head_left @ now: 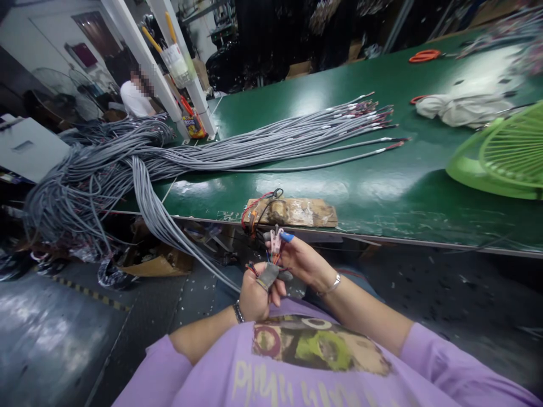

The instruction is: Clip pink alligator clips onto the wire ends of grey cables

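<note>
My left hand [254, 291] is closed in front of my body, its thumb wrapped in a grey cover. It grips the end of a grey cable [220, 275], and thin coloured wires [253, 269] poke out beside the thumb. Right beside it, my right hand [306, 261] pinches a pale pink clip-like piece [275, 242] upright between covered fingers, one of them blue. Thin orange and dark wires run between this piece and the left thumb. The fingers partly hide where the wires meet it. Both hands are just below the table's front edge.
A wooden block [305, 212] with wires sits at the green table's [382, 198] edge. Long grey cables [254, 141] lie across the table from a tangled pile [80, 175] on the left. A green fan [504, 152] and white cloth [466, 110] are at right. A person [136, 97] is behind.
</note>
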`<state>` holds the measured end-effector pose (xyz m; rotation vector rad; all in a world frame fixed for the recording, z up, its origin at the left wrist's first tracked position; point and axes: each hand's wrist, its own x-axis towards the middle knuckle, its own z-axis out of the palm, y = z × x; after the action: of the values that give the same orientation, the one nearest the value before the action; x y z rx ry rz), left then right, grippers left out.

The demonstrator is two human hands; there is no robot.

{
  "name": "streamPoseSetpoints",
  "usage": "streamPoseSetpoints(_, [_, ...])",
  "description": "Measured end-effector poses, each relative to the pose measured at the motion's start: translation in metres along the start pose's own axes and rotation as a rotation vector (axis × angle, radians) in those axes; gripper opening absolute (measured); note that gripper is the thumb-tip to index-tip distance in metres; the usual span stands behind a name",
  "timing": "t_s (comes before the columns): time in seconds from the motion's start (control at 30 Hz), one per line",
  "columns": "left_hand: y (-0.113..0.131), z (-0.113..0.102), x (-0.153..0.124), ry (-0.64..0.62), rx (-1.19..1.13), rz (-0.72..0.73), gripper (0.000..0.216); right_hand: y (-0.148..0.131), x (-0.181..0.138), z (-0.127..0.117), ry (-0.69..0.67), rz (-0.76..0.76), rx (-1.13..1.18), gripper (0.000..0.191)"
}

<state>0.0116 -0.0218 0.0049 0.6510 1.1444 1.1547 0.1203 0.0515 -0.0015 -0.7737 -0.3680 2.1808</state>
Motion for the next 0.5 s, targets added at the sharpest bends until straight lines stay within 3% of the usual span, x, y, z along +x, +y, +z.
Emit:
streamPoseSetpoints(0.2, [0.000,0.004,0.004,0.039,-0.005,0.016,0.052,0.002,0.004,-0.003,-0.079,-0.036,0.023,0.024])
streamPoseSetpoints(0.5, [0.001,0.007,0.007,0.060,0.012,-0.042,0.054,0.006,0.013,-0.011,-0.067,-0.029,0.037,0.020])
